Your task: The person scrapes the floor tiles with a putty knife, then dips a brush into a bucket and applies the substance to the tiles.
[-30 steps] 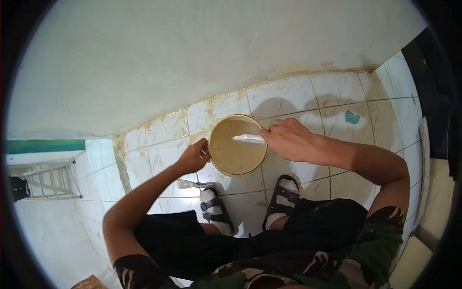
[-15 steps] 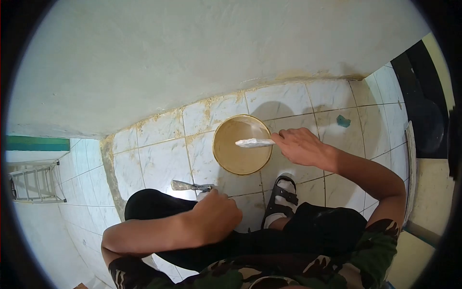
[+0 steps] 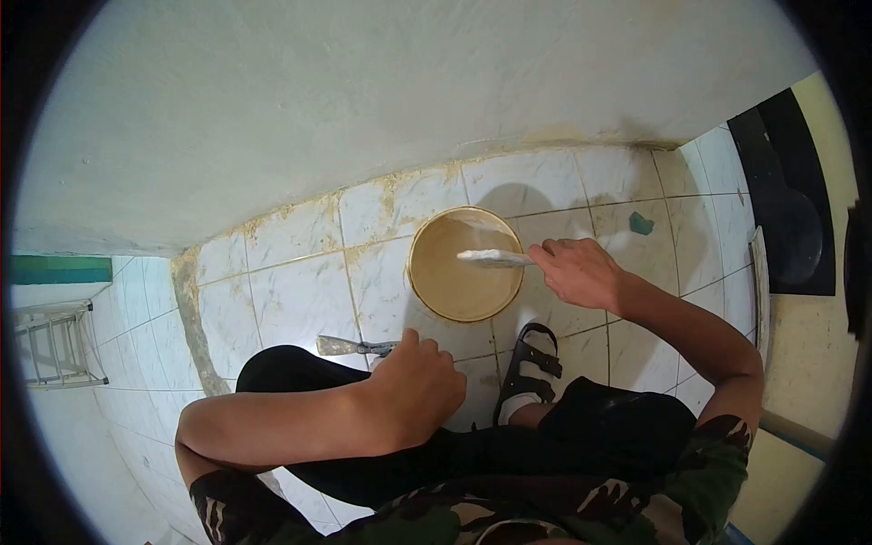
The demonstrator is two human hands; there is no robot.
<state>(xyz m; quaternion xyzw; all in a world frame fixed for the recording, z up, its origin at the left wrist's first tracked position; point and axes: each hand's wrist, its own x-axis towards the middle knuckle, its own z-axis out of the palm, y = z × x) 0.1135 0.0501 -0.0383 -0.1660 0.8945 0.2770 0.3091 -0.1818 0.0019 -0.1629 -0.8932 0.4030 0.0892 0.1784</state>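
Note:
My right hand (image 3: 581, 272) is closed around the handle end of a putty knife (image 3: 509, 261), its flat blade coated with thick white paste. The blade hangs over a round cream bucket (image 3: 436, 300), whose inside is smeared pale. My left hand (image 3: 418, 391) is curled in front of my bent knee, back towards me, so its palm and fingertips are hidden. Just beyond it, a scraper-like tool (image 3: 338, 345) with a worn, stained blade and dark shaft appears to lie on the floor. Its near end disappears behind my left hand, and contact cannot be made out.
The grey-white wall (image 3: 381, 91) rises beyond the bucket, with yellowish residue along its base. Marbled tiles (image 3: 300, 291) make up the floor. A small green scrap (image 3: 641, 223) lies at right. My sandalled foot (image 3: 531, 372) stands near the bucket. A metal ladder (image 3: 59, 345) shows at far left.
The bucket has shifted slightly right across the tiles. My right hand and the coated putty knife have moved slightly right and up. My left hand has risen a little, covering the other tool's end.

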